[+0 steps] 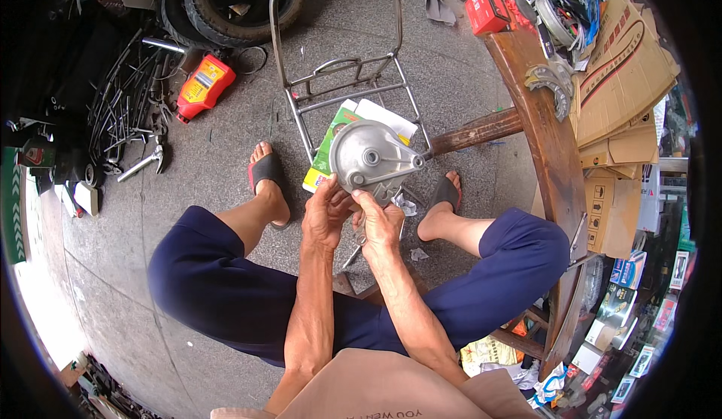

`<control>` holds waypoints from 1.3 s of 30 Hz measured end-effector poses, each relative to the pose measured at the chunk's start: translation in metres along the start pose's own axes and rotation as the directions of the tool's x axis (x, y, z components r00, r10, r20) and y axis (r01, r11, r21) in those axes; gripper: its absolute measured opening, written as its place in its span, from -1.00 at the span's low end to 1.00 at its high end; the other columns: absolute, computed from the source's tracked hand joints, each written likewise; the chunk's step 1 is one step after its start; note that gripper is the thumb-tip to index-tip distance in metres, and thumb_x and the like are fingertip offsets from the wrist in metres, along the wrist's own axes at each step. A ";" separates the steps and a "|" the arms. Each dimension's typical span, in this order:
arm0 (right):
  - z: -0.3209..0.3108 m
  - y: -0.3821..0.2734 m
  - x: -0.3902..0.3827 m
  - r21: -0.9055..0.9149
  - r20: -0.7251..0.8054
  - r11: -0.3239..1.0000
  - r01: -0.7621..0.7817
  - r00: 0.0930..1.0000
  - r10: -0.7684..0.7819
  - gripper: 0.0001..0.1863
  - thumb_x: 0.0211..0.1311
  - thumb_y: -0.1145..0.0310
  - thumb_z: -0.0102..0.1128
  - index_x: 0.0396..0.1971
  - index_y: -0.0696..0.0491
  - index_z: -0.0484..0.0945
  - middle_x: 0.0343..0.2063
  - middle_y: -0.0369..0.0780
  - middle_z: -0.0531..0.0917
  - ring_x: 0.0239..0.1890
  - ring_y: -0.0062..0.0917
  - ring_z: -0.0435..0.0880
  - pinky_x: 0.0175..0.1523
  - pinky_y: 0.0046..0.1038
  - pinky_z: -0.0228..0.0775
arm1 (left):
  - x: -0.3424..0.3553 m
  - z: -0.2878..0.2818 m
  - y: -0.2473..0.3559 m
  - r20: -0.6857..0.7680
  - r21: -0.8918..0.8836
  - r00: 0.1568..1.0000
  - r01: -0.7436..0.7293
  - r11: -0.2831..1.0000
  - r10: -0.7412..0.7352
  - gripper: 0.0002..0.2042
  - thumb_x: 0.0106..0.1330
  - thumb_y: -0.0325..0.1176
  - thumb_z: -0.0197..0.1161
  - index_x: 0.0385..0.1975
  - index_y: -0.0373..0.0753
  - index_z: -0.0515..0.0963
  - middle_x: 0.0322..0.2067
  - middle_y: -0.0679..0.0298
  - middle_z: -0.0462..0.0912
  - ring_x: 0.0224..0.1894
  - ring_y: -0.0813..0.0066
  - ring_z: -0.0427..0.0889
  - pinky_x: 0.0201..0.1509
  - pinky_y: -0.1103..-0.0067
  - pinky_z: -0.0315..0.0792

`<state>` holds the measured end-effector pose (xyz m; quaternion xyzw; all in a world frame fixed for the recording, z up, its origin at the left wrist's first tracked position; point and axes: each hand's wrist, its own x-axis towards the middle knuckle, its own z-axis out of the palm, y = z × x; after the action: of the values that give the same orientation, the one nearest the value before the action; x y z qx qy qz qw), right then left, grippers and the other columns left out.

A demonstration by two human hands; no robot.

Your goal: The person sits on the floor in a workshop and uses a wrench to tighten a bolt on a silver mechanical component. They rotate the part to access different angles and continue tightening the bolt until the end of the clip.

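A round silver metal brake plate (pixel 359 142) with a central hole and a tapered arm toward the right is held up between my knees. At its lower left edge, my left hand (pixel 326 212) is closed, thumb against the rim. My right hand (pixel 380 222) is closed at the lower edge, its thumb pressed to the plate near a small round boss. The fingers of both hands are partly hidden under the plate. Behind it a green and yellow box (pixel 322 156) and a white box (pixel 387 118) lie against a metal tube rack (pixel 301 107).
To the left are a red bottle (pixel 205 87), a hammer (pixel 150 160) and a heap of metal rods (pixel 124 103). Tires (pixel 241 36) lie at the far left. A wooden bench (pixel 538 111) bearing curved brake shoes (pixel 555 88) stands right, beside flattened cardboard (pixel 624 66).
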<state>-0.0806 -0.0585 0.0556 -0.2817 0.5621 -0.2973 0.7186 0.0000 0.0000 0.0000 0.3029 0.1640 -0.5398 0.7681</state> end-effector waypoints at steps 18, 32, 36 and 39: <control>0.005 -0.002 -0.002 0.072 -0.011 0.997 -0.022 1.000 0.023 -0.89 0.07 0.49 0.35 -0.50 0.13 0.56 -0.66 -0.31 0.54 -0.73 -0.64 0.45 -0.65 -0.59 0.26 | -0.003 0.014 0.002 -0.065 0.008 0.998 -0.017 1.000 0.018 -0.76 0.34 -0.24 0.24 -0.17 -0.27 0.49 -0.37 0.29 0.60 -0.31 0.38 0.67 -0.25 0.50 0.54; 0.004 -0.003 -0.005 0.144 -0.017 0.983 -0.110 0.993 0.114 -0.88 0.06 0.48 0.37 -0.47 0.11 0.56 -0.70 -0.33 0.50 -0.74 -0.60 0.46 -0.65 -0.57 0.24 | -0.004 0.016 0.003 -0.052 0.037 0.998 0.022 0.999 -0.020 -0.82 0.36 -0.22 0.21 -0.33 -0.18 0.46 -0.54 0.43 0.44 -0.43 0.51 0.57 -0.45 0.56 0.42; 0.004 -0.003 -0.004 0.207 0.010 0.960 -0.188 0.982 0.190 -0.89 0.08 0.48 0.36 -0.46 0.11 0.56 -0.72 -0.35 0.46 -0.70 -0.61 0.47 -0.63 -0.58 0.26 | -0.001 0.008 0.002 -0.025 0.013 1.000 0.014 1.000 -0.014 -0.81 0.36 -0.23 0.22 -0.30 -0.21 0.47 -0.49 0.39 0.49 -0.38 0.47 0.60 -0.35 0.52 0.46; 0.003 -0.002 -0.004 0.296 0.040 0.917 -0.267 0.963 0.268 -0.90 0.09 0.49 0.35 -0.47 0.11 0.57 -0.73 -0.36 0.44 -0.67 -0.61 0.48 -0.61 -0.58 0.28 | -0.003 0.011 0.002 -0.051 0.009 0.999 0.006 1.000 -0.006 -0.80 0.35 -0.24 0.23 -0.25 -0.24 0.48 -0.43 0.35 0.54 -0.32 0.43 0.62 -0.24 0.49 0.50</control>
<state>-0.0786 -0.0569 0.0598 -0.0901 0.5444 -0.2782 0.7862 0.0004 -0.0046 0.0105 0.3195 0.1823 -0.5349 0.7606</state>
